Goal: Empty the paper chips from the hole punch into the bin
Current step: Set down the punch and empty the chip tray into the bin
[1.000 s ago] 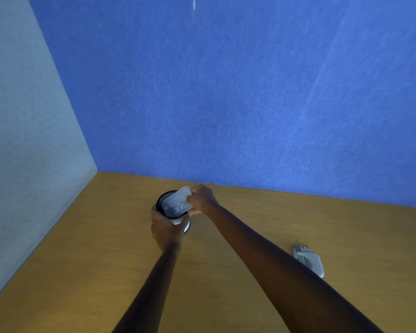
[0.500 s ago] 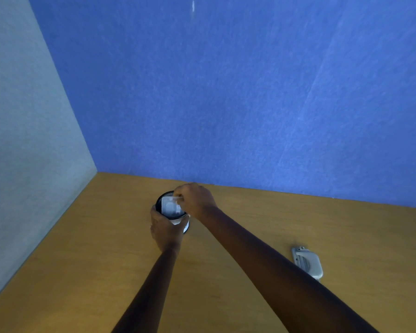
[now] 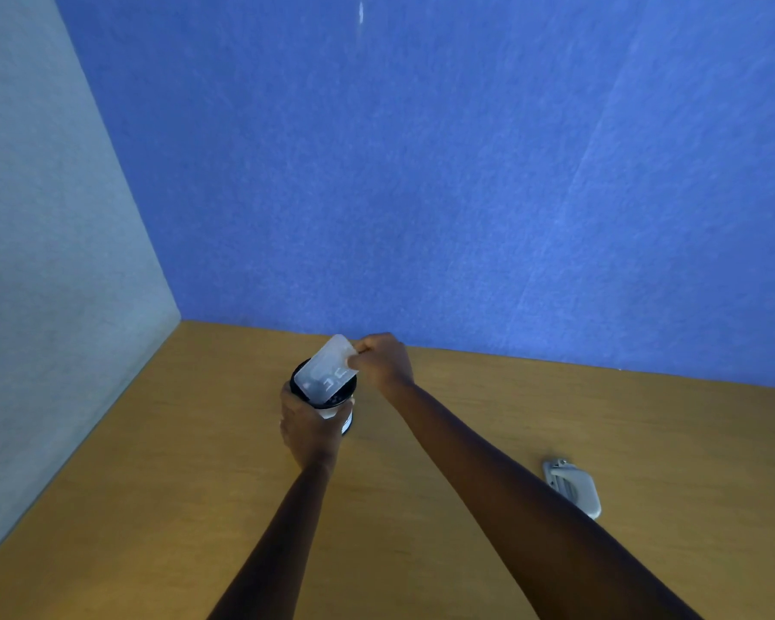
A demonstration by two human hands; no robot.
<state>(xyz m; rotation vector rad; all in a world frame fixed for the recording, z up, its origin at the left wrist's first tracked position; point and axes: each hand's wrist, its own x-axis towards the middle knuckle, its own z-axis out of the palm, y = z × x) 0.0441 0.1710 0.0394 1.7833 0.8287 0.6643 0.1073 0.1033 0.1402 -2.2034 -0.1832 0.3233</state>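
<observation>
Translucent plastic chip tray (image 3: 327, 371) pinched in right hand (image 3: 383, 362), tilted over the bin mouth | left hand (image 3: 307, 425) grasping black bin (image 3: 347, 420) at frame centre | risk: chips could spill onto bench (image 3: 466, 440) if the tray drifts off the rim | hole punch body (image 3: 573, 487) lies lower right, well apart from both hands

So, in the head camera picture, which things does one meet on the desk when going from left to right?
Left hand gripping the black bin → translucent chip tray over the bin, held by the right hand → hole punch body lying alone on the wooden desk.
</observation>
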